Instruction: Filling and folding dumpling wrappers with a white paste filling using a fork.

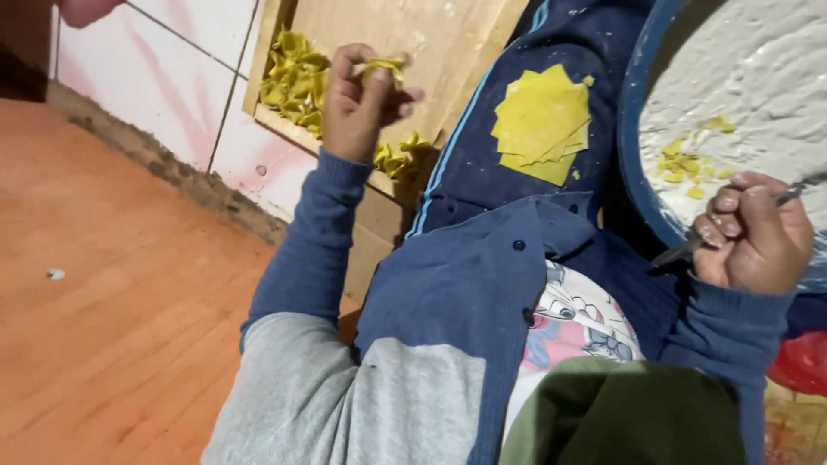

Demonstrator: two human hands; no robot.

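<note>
While the left hand (357, 99) was raised over the wooden tray (413, 43), it pinched one folded yellow dumpling (383, 69) between thumb and fingertips, other fingers curled in. Right hand (754, 232) was closed in a fist round a thin metal utensil (689, 250); its working end was hidden, so spoon or knife I couldn't tell.

Handling, my read:
- Dumpling looked light, soft and easily deformed; thin dough, likely tears or opens if squeezed. Best held at the pinched seam, light pressure, not across the filled belly.
- Square wrappers (541, 125) lay stacked on the person's blue-trousered leg (482, 129); thin, limp, probably stick to each other. Peel from a corner, one sheet at a time.
- White filling (749, 69) in the blue bowl (633, 146) looked like a stiff paste, with yellow dough scraps on top.

Counts:
- Dumpling in hand: one.
- Folded dumplings on tray: two clusters, upper pile (297, 77) and a smaller one (398, 158) beneath the hand; too bunched to count singly.
- Wrapper stack: one, several sheets, exact number not readable.
- Bowl: one. Utensil: one. Tray: one, resting against the tiled wall (172, 77), above the orange floor (112, 301).
</note>
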